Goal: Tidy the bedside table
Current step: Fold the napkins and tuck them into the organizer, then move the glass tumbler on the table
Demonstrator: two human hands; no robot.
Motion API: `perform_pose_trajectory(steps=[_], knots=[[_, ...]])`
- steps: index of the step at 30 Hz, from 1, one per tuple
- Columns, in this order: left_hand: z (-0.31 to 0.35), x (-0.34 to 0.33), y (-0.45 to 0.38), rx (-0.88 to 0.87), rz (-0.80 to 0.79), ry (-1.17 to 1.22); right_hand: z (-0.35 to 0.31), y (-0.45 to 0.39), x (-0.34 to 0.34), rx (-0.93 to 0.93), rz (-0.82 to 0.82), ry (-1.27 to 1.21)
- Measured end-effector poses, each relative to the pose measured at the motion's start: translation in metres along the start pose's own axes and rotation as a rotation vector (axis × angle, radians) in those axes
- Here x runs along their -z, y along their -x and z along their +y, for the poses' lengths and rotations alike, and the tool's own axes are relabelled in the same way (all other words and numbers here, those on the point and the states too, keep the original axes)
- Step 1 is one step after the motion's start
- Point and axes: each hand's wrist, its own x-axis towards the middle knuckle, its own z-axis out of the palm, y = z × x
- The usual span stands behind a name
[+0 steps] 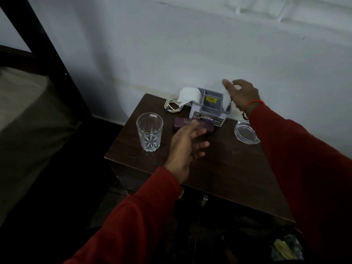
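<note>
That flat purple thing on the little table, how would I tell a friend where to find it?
Start at the dark wooden bedside table by the white wall. In front of the grey organizer at the back, right of the drinking glass, lies the purple case, under the left hand's fingertips. It is the only flat, opaque purple thing; its neighbours are clear glass or grey plastic.

Dim, grainy frame; wall (209,44) brightest toward 1 o'clock. Deep shadow at 7 o'clock. Right hand (242,94) motion-blurred. Wide-angle bending at edges. Faint glare on glass (150,131).
</note>
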Motion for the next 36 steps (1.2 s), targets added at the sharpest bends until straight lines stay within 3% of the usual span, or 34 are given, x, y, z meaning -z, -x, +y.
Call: perform_pose_trajectory(steps=[4, 8, 11, 14, 17, 22, 26, 29, 36], knots=[[0.004, -0.003, 0.002, -0.104, 0.034, 0.033, 0.004, 0.007, 0.0, 0.035, 0.397, -0.333], [0.01, 0.0, 0.004, -0.372, 0.123, 0.058, 0.006, 0.031, -0.006, 0.164, 0.576, -0.445], [0.018, 0.006, 0.004, -0.658, 0.252, 0.042, -0.005, 0.061, -0.024, 0.365, 0.418, -0.435], [0.034, 0.014, 0.004, -0.866, 0.41, 0.065, -0.026, 0.094, -0.048, 0.512, 0.026, -0.35], [0.044, 0.026, 0.002, -0.964, 0.567, 0.04, -0.046, 0.118, -0.071, 0.551, -0.286, -0.258], [0.056, 0.047, -0.003, -0.902, 0.778, 0.066, -0.065, 0.141, -0.099, 0.595, -0.543, -0.142], [0.054, 0.061, -0.012, -0.522, 0.89, 0.134, -0.069, 0.15, -0.117, 0.581, -0.615, -0.098], [0.053, 0.062, -0.016, -0.306, 0.852, 0.169, -0.067, 0.153, -0.122, 0.545, -0.574, -0.16], [0.044, 0.047, -0.015, -0.313, 0.673, 0.156, -0.043, 0.167, -0.101, 0.495, -0.387, -0.268]])
